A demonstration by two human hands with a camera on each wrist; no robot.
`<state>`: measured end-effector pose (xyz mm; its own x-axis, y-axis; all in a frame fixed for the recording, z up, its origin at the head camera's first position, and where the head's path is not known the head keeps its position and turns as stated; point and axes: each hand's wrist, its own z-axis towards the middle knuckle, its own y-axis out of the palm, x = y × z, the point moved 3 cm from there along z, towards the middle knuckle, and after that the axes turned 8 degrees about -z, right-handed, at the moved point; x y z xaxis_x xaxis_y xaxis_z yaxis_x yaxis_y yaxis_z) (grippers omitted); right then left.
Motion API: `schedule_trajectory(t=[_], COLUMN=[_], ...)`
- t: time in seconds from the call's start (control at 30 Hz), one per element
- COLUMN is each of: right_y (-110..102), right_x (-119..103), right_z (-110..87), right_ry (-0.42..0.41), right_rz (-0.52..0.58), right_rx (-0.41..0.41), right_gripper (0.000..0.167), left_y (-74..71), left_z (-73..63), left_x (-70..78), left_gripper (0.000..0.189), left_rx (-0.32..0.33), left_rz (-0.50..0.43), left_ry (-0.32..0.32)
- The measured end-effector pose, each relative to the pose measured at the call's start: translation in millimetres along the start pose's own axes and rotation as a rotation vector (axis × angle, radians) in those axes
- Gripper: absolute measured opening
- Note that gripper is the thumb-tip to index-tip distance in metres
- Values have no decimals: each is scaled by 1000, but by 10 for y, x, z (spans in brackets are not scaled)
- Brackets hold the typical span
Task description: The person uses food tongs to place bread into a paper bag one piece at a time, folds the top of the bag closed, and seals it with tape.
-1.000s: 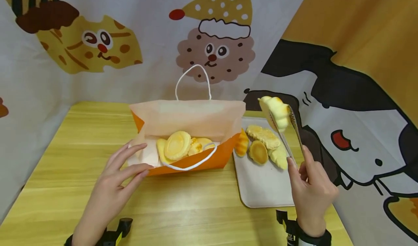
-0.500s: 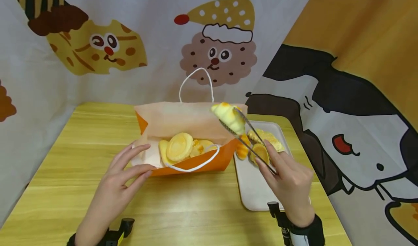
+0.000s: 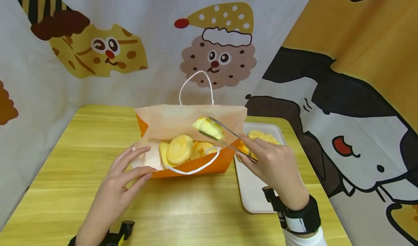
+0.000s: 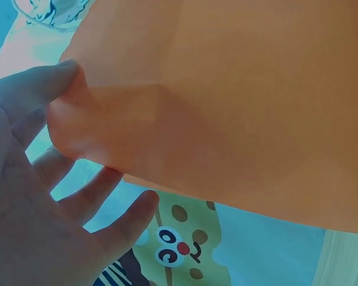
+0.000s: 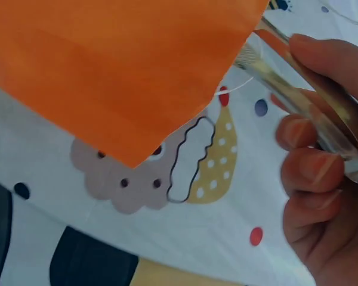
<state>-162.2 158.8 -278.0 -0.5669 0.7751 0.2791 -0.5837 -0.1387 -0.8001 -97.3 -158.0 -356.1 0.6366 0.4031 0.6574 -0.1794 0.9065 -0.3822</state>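
Observation:
An orange paper bag (image 3: 209,165) lies on its side with its mouth toward me; several yellow breads, including a round one (image 3: 179,149), show inside. My left hand (image 3: 119,182) pinches the left edge of the bag's mouth between thumb and fingers, also seen on the orange paper (image 4: 227,119) in the left wrist view. My right hand (image 3: 272,162) grips metal tongs (image 3: 233,148), which hold a pale yellow twisted bread (image 3: 209,127) over the bag's opening. In the right wrist view the bag hides the tongs' tips and the bread.
Right of the bag, a light tray (image 3: 254,191) holds several more breads (image 3: 262,136), partly hidden by my right hand. White cord handles (image 3: 196,172) loop from the bag. A cartoon-printed cloth (image 3: 156,90) hangs behind the wooden table (image 3: 183,209).
My right hand has carried the twisted bread in the tongs leftward and down, from above the tray to the bag's mouth. My left hand keeps its place on the bag.

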Motion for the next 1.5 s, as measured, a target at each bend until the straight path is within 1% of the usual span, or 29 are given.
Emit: schedule_trajectory(t=[0.1, 0.2, 0.33, 0.5, 0.8, 0.97, 1.17, 1.3, 1.5], right_y=[36, 76, 113, 117, 156, 181, 211, 208, 198], right_x=[-17, -44, -72, -67, -22, 1, 8, 14, 44], right_z=[101, 176, 240, 278, 228, 200, 174, 155, 98], right_ry=[-23, -37, -44, -21, 35, 56, 67, 69, 86], right_rz=[-11, 1, 15, -14, 1, 5, 13, 15, 42], right_rx=[-57, -80, -83, -67, -88, -78, -89, -65, -16], right_gripper=[41, 39, 39, 45, 49, 50, 50, 50, 52], left_y=[3, 7, 8, 5, 21, 26, 31, 36, 61], left_z=[-3, -11, -15, -5, 13, 19, 0, -6, -7], left_x=[2, -2, -10, -15, -21, -26, -25, -26, -25], left_gripper=[19, 19, 17, 17, 12, 15, 19, 18, 25], left_rx=[-3, -3, -3, -1, -5, -6, -4, -4, -14], left_rz=[-1, 0, 4, 3, 10, 17, 29, 28, 33], left_ry=[-4, -5, -7, 0, 4, -5, -19, -23, -35])
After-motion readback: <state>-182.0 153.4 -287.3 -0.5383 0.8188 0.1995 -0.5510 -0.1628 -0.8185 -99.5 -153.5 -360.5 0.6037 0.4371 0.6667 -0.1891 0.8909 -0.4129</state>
